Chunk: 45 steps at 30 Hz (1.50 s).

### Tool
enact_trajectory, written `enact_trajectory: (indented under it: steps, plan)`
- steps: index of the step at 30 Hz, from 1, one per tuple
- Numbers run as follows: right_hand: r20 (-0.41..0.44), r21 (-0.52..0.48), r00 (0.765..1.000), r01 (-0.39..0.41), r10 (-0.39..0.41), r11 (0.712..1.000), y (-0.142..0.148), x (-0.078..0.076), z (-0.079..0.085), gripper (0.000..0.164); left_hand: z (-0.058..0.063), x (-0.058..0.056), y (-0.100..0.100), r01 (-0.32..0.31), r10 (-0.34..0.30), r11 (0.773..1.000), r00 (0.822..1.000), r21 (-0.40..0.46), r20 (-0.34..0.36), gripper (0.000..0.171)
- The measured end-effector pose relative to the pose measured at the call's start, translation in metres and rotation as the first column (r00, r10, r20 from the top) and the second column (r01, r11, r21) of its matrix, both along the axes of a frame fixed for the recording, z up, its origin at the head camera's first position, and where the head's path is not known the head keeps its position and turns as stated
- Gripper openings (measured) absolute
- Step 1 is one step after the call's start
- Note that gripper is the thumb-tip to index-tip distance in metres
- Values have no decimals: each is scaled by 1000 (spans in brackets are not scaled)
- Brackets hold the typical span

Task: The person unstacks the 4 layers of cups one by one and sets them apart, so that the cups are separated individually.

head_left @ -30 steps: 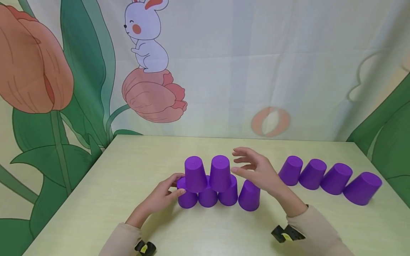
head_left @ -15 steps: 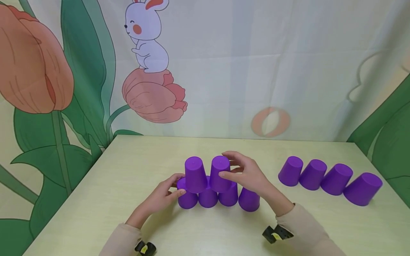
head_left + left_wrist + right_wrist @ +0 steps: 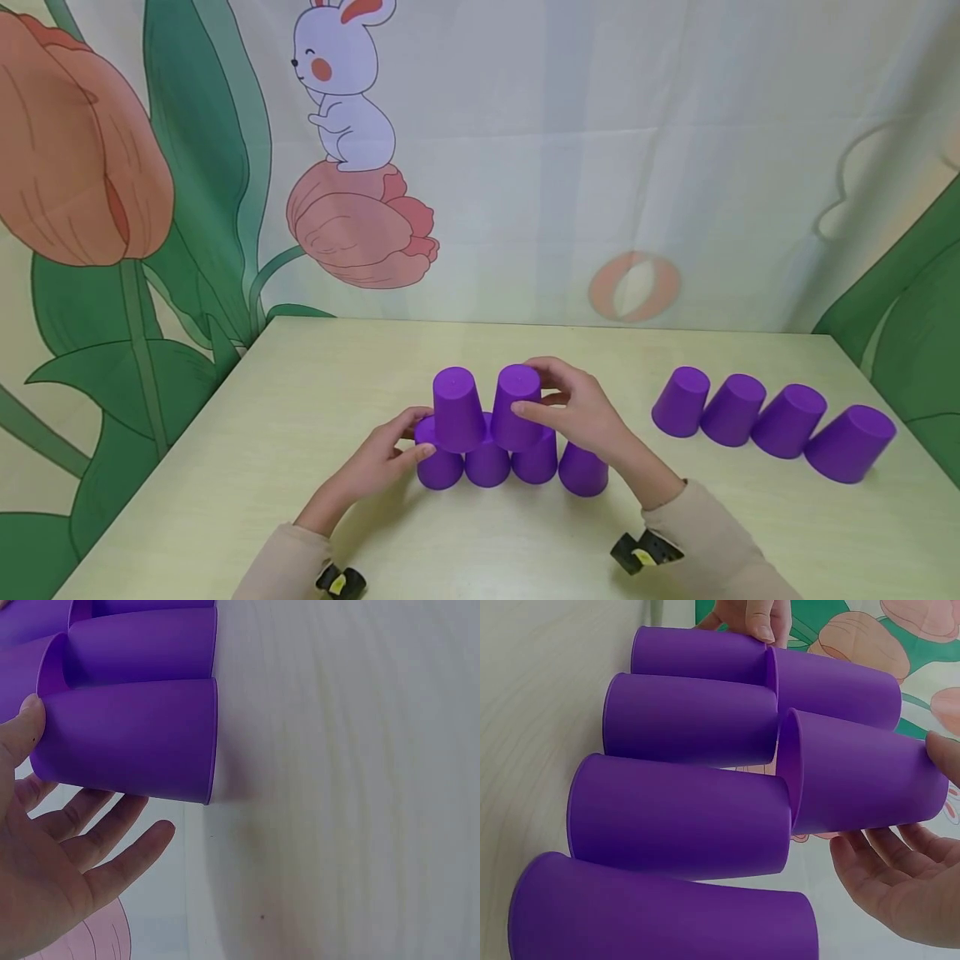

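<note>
While left hand and right hand half-curl round tapered purple plastic cups, two top four, the three-o'clock quartet unstacked.

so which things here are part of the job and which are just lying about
Part of the job:
two upper cups
four lower cups
left hand
right hand

Just about:
separate row of cups, untouched, perhaps for later
printed backdrop
</note>
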State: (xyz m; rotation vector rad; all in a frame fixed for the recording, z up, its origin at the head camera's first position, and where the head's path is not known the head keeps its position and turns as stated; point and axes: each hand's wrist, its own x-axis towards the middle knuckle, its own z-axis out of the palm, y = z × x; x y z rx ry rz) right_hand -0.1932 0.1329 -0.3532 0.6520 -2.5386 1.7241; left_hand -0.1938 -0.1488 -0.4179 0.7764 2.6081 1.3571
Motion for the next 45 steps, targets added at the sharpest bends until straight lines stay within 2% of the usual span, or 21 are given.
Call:
enact_trajectory:
  steps: [28,45]
  plan:
    - [-51,-25,998,18,-19,1000,25,26,21,44,0,0,1,-24,24,1000,1000,-9,9,41]
    - [-122,-13,992,45,-46,999,43,36,28,41,-1,-1,1,-23,23,1000,1000,-9,16,41]
